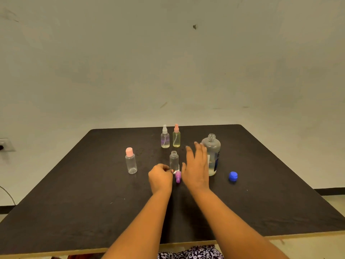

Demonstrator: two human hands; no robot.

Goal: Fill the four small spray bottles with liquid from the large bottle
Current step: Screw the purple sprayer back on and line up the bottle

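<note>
The person is sitting at a dark desk [74,193] with both bare forearms reaching out over it. The right hand [197,165] is hovering with its grip wide, fingers straight and spread, holding nothing. It is partly covering the large bottle [212,144], which is standing upright and uncapped at the right of the centre, showing clear liquid low in its body. Its blue cap [233,176] is lying on the desk just to the right of it.

The left hand [161,177] is resting low with its fingers curled, the fingertips right at the base of an open small bottle [174,159]. It cannot be told whether that grip is pinching anything. A purple cap [178,177] is lying on its side between the two hands, just in front of that bottle.

A clear pink-capped bottle [131,163] is standing apart to the left. Farther back, a white-sprayer bottle [165,139] and a pink-sprayer bottle [176,139] are standing side by side, both closed.
</note>
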